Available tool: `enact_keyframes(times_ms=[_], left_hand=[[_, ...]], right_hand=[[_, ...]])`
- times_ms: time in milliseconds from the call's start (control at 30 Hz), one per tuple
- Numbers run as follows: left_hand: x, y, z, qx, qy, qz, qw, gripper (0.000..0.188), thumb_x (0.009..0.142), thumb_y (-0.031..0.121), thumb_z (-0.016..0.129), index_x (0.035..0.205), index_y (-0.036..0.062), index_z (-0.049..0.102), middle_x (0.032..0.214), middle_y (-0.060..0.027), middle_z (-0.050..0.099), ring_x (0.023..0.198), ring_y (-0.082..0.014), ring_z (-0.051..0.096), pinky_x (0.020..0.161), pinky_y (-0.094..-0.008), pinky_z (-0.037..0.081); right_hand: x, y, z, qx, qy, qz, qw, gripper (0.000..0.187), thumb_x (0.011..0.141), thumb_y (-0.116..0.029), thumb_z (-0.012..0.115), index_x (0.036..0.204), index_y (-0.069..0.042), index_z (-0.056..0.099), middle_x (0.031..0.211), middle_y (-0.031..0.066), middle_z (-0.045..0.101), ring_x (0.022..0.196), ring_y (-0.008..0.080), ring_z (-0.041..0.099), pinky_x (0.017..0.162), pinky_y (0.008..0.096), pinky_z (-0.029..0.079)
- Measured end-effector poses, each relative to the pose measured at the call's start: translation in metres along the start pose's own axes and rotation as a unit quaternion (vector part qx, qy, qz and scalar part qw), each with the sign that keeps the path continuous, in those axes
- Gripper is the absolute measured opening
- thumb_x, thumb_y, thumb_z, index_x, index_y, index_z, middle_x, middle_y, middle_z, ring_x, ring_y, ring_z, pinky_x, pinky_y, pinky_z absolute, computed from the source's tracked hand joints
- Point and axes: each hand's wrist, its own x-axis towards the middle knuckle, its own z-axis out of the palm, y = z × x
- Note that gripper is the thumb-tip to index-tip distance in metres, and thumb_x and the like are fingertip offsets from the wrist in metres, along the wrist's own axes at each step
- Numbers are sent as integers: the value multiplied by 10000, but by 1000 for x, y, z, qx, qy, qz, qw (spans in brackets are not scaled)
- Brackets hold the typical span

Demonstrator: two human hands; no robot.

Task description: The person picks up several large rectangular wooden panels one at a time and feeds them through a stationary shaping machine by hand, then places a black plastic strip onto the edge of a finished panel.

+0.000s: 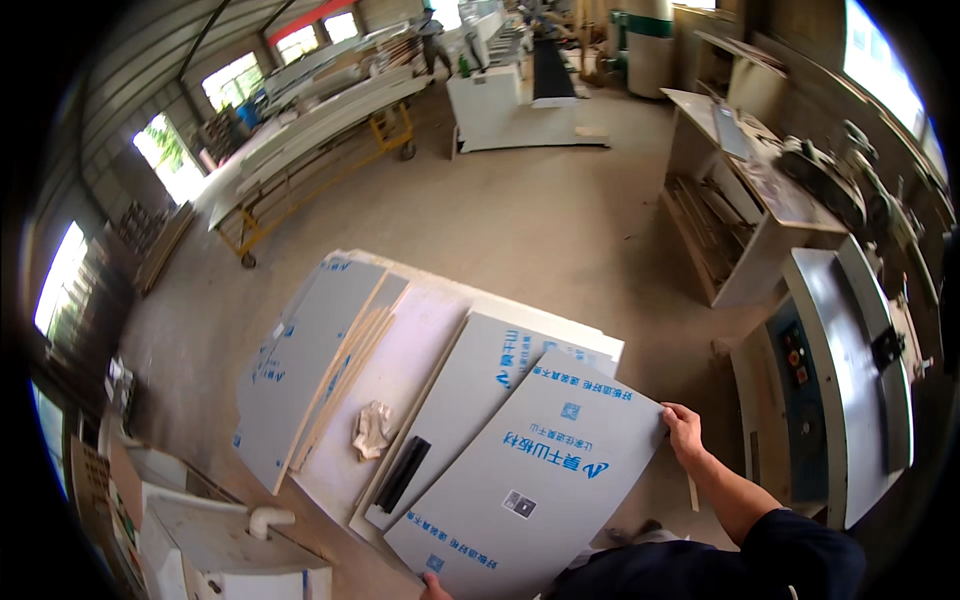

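Note:
A grey board with blue print [530, 470] is tilted across the front of the stack, held at two of its edges. My right hand [684, 432] grips its right corner, fingers closed round the edge. At the lower edge my left hand [434, 588] shows only in part, its thumb pressed on the board's near left edge. Beneath lies another grey printed board [455, 400] with a black strip [404, 474] on it. To the left are a crumpled beige wrapper [373, 430], narrow wood strips [345, 385] and more grey boards [310, 340], on a pale panel [425, 340].
On the right stands a machine with a control panel [795, 355]; beyond it is a workbench [745, 180]. A yellow-framed wheeled cart [300, 195] carries long boards at the far left. A white cabinet [230, 540] sits lower left. A person [432, 42] stands far back.

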Motion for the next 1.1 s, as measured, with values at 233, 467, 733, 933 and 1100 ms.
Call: enact_keyframes(times_ms=[233, 467, 733, 933, 1100], left_hand=[[-110, 54, 47, -101, -158, 138, 972, 599, 881, 405, 627, 1195, -100, 555, 1132, -185, 618, 993, -272, 602, 864, -386, 486], [-255, -30, 192, 31, -324, 189, 926, 446, 940, 324, 591, 1074, -100, 624, 992, -122, 662, 854, -210, 630, 743, -343, 519], [-420, -109, 288, 121, -476, 125, 862, 447, 947, 337, 581, 1078, -89, 608, 1025, -145, 663, 871, -239, 653, 757, -360, 540], [-400, -80, 307, 177, -509, 102, 836, 443, 946, 330, 579, 1090, -89, 595, 1061, -167, 649, 910, -259, 652, 775, -393, 548], [-421, -84, 312, 158, -495, 72, 851, 462, 942, 327, 583, 1150, -84, 558, 1117, -187, 628, 942, -294, 648, 811, -422, 550]], right_hand=[[-87, 25, -159, 189, 97, -10, 977, 227, 910, -122, 608, 1107, -23, 661, 806, -37, 600, 669, 42, 486, 573, 197, 388], [-195, 151, -458, 173, 340, -61, 922, 238, 910, -108, 588, 1114, 3, 643, 785, 7, 623, 573, 64, 493, 485, 224, 390], [-245, 215, -624, 29, 459, 80, 884, 344, 824, -38, 588, 1160, 17, 638, 937, 96, 691, 806, 139, 630, 729, 262, 495], [-266, 201, -589, -86, 492, 141, 855, 390, 767, -64, 597, 1150, -10, 647, 1090, 161, 686, 1003, 257, 654, 892, 330, 494], [-244, 163, -611, -112, 465, 199, 856, 472, 762, -101, 592, 1228, -25, 582, 1113, 186, 667, 989, 310, 657, 905, 378, 499]])
